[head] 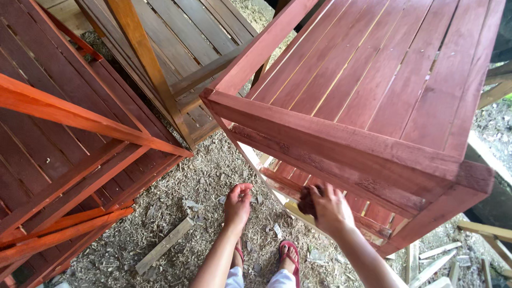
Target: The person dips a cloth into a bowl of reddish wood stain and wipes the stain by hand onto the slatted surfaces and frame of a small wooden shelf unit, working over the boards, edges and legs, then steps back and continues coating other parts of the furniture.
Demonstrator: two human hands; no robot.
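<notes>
Right hand (332, 207) clutches a dark reddish rag (307, 204) against the slatted frame's (341, 154) lower rail, where the stain goes on; left hand (237, 205) hangs loosely curled, empty.

I see second slatted red frame (64, 154) at left, leaning, orange-red braces across it. Behind it, unstained brown slatted panel (181, 37) with pale diagonal post (146, 64). Ground (181, 192) covered in sawdust and wood shavings. Short wood offcut (164, 245) lying flat on ground near frame. More pale scrap pieces (442, 261) at lower right. Red sandal (289, 261) at bottom centre.
</notes>
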